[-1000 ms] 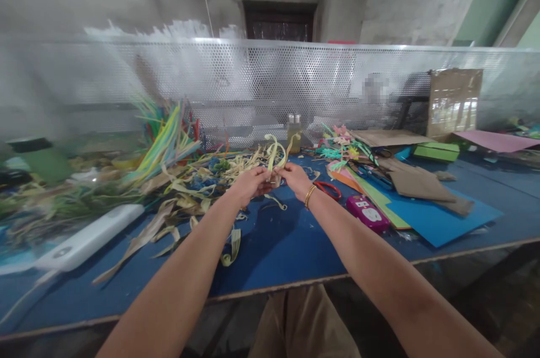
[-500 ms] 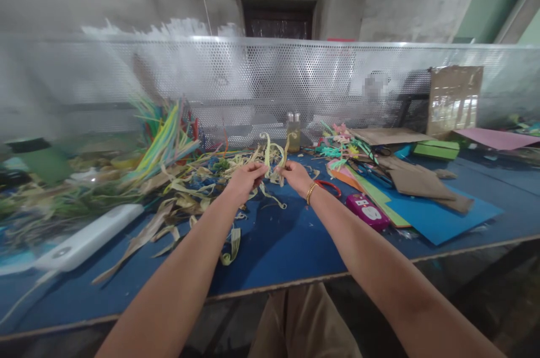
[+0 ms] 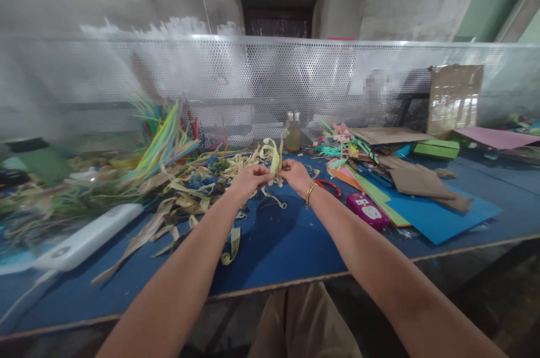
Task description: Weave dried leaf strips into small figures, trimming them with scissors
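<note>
Greenish strip [image 3: 275, 161] (curled) in left hand [image 3: 250, 179]; tan strip [image 3: 280, 151], right hand [image 3: 297, 176].

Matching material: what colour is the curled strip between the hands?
Curled strip: pale yellow-green, in the head view.

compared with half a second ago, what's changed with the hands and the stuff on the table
The left hand has moved right, closer to the right hand, and the pale curled strips between them, spread apart then, are now drawn together. Neither hand has visibly let go. The purple case, white bar and bottle look unmoved.
</note>
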Demonstrator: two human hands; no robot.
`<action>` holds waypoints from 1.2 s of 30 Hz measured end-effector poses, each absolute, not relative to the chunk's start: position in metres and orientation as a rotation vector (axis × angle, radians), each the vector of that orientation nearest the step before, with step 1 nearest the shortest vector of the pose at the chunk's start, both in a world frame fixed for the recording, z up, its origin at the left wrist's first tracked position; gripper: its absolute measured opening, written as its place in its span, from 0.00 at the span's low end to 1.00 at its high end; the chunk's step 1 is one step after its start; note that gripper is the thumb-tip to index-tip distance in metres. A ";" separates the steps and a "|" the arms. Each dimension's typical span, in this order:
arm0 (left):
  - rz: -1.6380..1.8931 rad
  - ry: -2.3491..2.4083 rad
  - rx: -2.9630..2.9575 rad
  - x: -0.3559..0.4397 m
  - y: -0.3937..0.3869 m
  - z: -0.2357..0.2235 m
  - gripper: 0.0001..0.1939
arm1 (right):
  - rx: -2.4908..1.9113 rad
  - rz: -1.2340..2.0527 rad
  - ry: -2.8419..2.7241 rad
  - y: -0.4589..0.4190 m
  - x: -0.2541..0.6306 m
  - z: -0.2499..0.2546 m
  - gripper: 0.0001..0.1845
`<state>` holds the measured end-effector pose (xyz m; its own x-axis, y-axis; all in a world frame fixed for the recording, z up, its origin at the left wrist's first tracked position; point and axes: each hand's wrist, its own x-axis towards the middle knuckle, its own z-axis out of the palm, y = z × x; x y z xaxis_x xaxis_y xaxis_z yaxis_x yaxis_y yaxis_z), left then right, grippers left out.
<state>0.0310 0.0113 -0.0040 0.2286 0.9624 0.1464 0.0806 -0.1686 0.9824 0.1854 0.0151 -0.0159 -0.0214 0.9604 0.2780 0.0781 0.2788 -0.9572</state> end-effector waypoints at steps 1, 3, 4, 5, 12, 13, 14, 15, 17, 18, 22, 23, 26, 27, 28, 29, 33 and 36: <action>1.113 1.025 1.477 0.031 0.012 -0.004 0.15 | -1.051 0.982 -1.390 0.014 0.185 -0.015 0.12; 1.106 1.011 1.429 0.029 0.014 -0.005 0.17 | -1.048 1.002 -1.377 0.014 0.185 -0.015 0.13; 1.101 1.009 1.403 0.028 0.015 -0.005 0.17 | -1.044 1.010 -1.369 0.015 0.185 -0.015 0.13; 1.105 1.010 1.371 0.027 0.016 -0.004 0.16 | -1.037 1.025 -1.353 0.015 0.185 -0.016 0.13; 1.161 0.901 1.047 0.024 0.013 0.004 0.15 | -1.003 1.140 -1.171 0.018 0.188 -0.015 0.16; 1.130 0.885 1.042 0.026 0.011 0.004 0.15 | -1.014 1.120 -1.148 0.018 0.188 -0.015 0.18; 1.095 0.874 1.045 0.027 0.010 0.004 0.15 | -1.019 1.107 -1.126 0.017 0.188 -0.014 0.19; 1.065 0.867 1.054 0.029 0.009 0.003 0.15 | -1.013 1.102 -1.108 0.017 0.188 -0.013 0.20; 1.042 0.869 1.074 0.032 0.006 0.001 0.15 | -0.994 1.094 -1.098 0.015 0.186 -0.013 0.21; 1.046 0.876 1.080 0.034 0.005 0.000 0.15 | -0.990 1.084 -1.106 0.014 0.184 -0.013 0.20; 1.073 0.923 1.092 0.038 0.003 -0.001 0.16 | -0.991 1.057 -1.140 0.010 0.176 -0.016 0.19; 1.077 0.930 1.094 0.038 0.002 -0.001 0.17 | -0.982 1.063 -1.139 0.009 0.175 -0.017 0.19; 1.095 0.927 1.098 0.039 0.002 -0.002 0.17 | -0.952 1.111 -1.119 0.010 0.173 -0.020 0.19; 1.102 0.923 1.100 0.039 0.003 -0.002 0.18 | -0.946 1.135 -1.111 0.010 0.173 -0.021 0.19; 1.107 0.923 1.101 0.039 0.004 -0.002 0.17 | -0.938 1.159 -1.103 0.010 0.173 -0.020 0.19; 1.110 0.926 1.102 0.038 0.005 -0.003 0.17 | -0.928 1.183 -1.097 0.010 0.173 -0.020 0.19; 1.129 0.934 1.096 0.036 0.009 -0.005 0.17 | -0.879 1.259 -1.107 0.010 0.175 -0.015 0.17; 1.146 0.931 1.080 0.035 0.010 -0.005 0.19 | -0.876 1.248 -1.118 0.009 0.175 -0.013 0.14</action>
